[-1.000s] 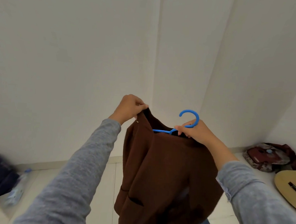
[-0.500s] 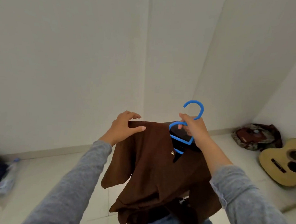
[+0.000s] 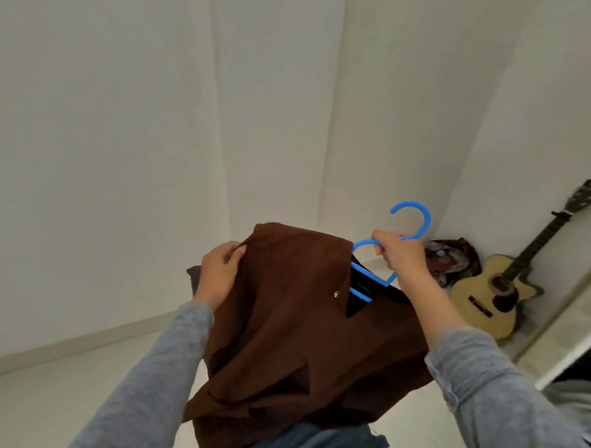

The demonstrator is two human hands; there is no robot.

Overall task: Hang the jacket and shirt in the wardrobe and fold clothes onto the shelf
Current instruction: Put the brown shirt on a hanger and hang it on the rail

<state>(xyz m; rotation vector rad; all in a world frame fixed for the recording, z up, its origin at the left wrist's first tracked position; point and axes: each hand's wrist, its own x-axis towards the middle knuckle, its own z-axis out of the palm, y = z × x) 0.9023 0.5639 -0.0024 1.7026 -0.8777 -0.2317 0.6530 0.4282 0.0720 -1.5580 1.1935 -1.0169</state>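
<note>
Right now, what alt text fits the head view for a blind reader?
A person holds a brown fabric jacket draped over a blue plastic hanger: the right hand grips the hanger's neck, the left hand holds the jacket's edge. A wooden acoustic guitar leans against the white wall.

Grey long sleeves, blue jeans

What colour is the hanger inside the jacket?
The hanger is bright blue, seen best in the head view.
</note>
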